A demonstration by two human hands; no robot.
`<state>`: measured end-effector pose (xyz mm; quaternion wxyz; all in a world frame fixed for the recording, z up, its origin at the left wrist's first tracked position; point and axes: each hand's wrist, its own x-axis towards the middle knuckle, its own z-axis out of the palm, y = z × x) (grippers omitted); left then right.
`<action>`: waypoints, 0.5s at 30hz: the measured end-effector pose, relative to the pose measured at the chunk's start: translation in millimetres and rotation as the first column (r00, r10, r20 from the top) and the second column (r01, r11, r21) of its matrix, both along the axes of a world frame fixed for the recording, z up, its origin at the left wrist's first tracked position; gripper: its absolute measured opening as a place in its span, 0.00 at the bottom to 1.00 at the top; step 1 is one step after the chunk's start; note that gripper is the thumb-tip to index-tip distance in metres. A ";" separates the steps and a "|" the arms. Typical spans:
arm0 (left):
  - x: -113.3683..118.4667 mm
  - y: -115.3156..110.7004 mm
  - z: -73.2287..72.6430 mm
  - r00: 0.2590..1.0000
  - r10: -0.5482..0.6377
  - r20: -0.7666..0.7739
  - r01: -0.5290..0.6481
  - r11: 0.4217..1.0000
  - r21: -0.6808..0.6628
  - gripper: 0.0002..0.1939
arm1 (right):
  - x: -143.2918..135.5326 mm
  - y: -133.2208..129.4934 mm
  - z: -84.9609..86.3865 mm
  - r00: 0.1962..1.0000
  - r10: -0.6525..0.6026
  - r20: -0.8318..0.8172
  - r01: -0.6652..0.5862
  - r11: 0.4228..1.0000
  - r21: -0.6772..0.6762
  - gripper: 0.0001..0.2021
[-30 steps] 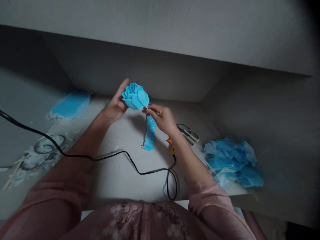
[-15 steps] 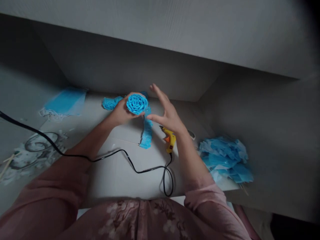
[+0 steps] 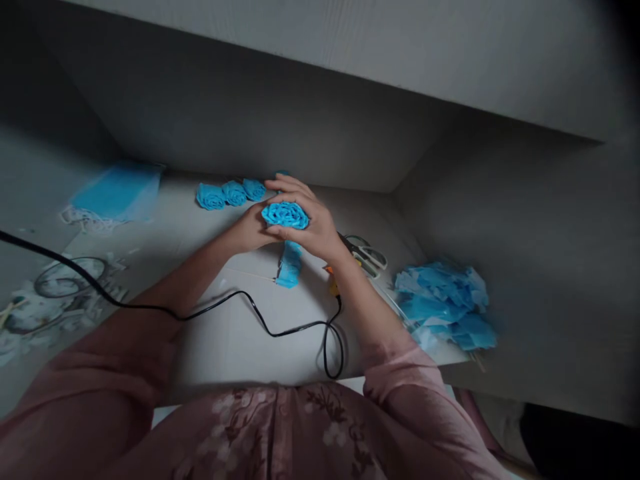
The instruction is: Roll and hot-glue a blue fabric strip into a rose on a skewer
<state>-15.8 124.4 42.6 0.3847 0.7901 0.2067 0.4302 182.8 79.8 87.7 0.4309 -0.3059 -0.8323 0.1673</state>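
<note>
A blue rose-shaped flower (image 3: 285, 215) of ruffled sheet material is held between both hands, its coiled face toward me. My left hand (image 3: 249, 230) is wrapped round its left and lower side, the fingers partly hidden. Curved over the top and right side of the flower is my right hand (image 3: 315, 223), thumb below and fingers above, closed on it. Beneath the hands a blue pleated strip (image 3: 289, 265) lies by a thin stick (image 3: 250, 275). The yellow glue gun (image 3: 335, 288) is mostly covered by my right forearm.
Several blue roses (image 3: 234, 193) lie at the back. Scissors (image 3: 373, 257) rest right of my forearm, near a pile of blue pieces (image 3: 445, 307). Blue face masks (image 3: 117, 192) and white scraps (image 3: 60, 300) are at left. A black cord (image 3: 280, 333) crosses the table; a panel (image 3: 350, 40) overhangs.
My right hand has come in from the right and closed on the flower, which now tilts more. The view has shifted slightly, showing the scissors and more roses at the back.
</note>
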 end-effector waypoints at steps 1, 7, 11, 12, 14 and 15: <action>0.8 -0.8 0.4 1.000 0.018 0.011 -0.018 1.000 -0.005 0.23 | -0.4 -1.7 -0.4 0.999 -0.004 -0.041 0.004 1.000 -0.003 0.27; 1.2 1.1 -1.9 1.000 -0.002 -0.015 0.000 0.993 -0.121 0.15 | -3.1 -4.1 -9.5 0.975 -0.112 -0.190 0.097 0.991 -0.088 0.22; -2.8 11.2 -10.1 0.998 0.053 -0.016 -0.055 0.992 -0.116 0.18 | -2.8 3.5 -13.0 0.988 -0.103 -0.111 0.083 0.981 -0.175 0.33; -3.1 14.3 -12.1 0.998 0.056 -0.005 -0.056 0.992 -0.112 0.19 | -1.5 5.9 -12.1 0.994 -0.076 -0.080 0.060 0.980 -0.189 0.42; -2.8 20.4 -15.4 0.999 0.050 0.016 -0.048 0.993 -0.109 0.20 | 2.3 10.6 -8.9 0.999 -0.027 -0.031 0.020 0.978 -0.207 0.61; -2.4 23.0 -16.7 0.999 0.049 0.018 -0.047 0.993 -0.108 0.20 | 4.4 12.4 -7.0 1.000 -0.013 -0.013 0.010 0.976 -0.216 0.68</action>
